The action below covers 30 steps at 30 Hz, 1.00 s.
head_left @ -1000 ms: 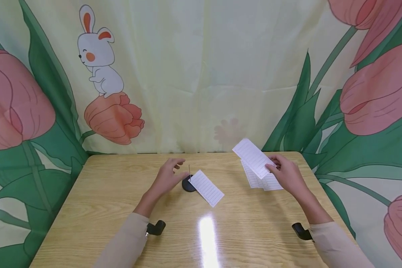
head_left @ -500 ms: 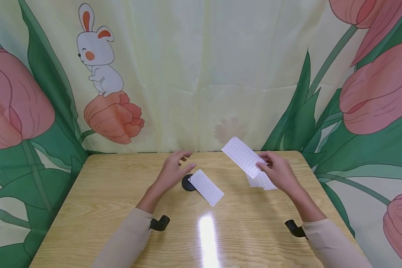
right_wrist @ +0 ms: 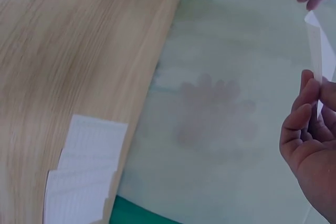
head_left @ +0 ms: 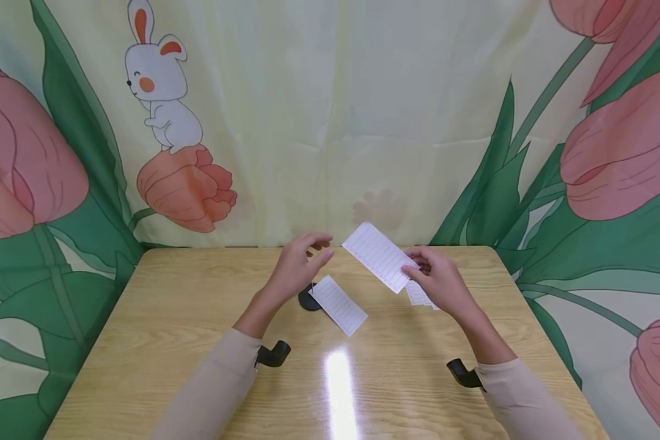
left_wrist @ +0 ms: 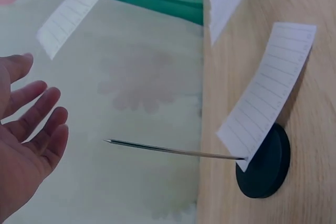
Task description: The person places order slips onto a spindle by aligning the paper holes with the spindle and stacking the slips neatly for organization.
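My right hand [head_left: 439, 280] pinches a lined paper slip [head_left: 379, 256] near its lower right corner, thumb on top, and holds it raised above the table. Just left of the slip is my left hand [head_left: 297, 267], fingers loosely bent and apart, holding nothing. Below it stands a bill spike with a round black base [left_wrist: 265, 169] and a thin upright metal needle [left_wrist: 168, 149]. Another lined slip [left_wrist: 275, 82] is pierced near one corner by the needle and lies low against the base. In the head view my left hand hides most of the needle.
Several more slips [right_wrist: 84, 177] lie overlapping on the wooden table [head_left: 198, 293] at the right, partly hidden by my right hand in the head view. A curtain [head_left: 286, 122] printed with tulips and a rabbit hangs behind the table's far edge.
My right hand has carried its slip leftward, away from the slips on the table. My left hand has risen and moved right, past the spike, toward that slip. The pierced slip stays put.
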Tool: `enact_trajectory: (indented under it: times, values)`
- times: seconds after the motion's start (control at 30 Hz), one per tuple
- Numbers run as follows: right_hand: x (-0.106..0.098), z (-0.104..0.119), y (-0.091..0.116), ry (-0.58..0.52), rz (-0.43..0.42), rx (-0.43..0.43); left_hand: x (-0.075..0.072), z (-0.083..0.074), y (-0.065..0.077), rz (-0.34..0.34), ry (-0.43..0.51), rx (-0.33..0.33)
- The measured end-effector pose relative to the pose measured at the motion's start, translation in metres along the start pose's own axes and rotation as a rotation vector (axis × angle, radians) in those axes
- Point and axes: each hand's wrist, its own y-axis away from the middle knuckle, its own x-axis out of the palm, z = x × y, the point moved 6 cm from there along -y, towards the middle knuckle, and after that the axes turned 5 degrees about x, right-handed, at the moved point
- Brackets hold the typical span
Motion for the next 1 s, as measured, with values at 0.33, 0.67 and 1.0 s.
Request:
enact_trajectory:
  times: [0.33,0.67,1.0]
  values:
    - [0.016,0.014,-0.001,-0.061,0.035,-0.013,-0.001,-0.006,-0.009,0.012,0.025,-0.055]
    - [0.034,0.015,-0.002,-0.132,0.086,0.0,-0.005,0.005,-0.009,0.004,0.072,-0.131]
    - [0.06,0.01,-0.005,-0.131,0.113,0.019,-0.009,0.016,-0.006,0.07,0.057,-0.184]
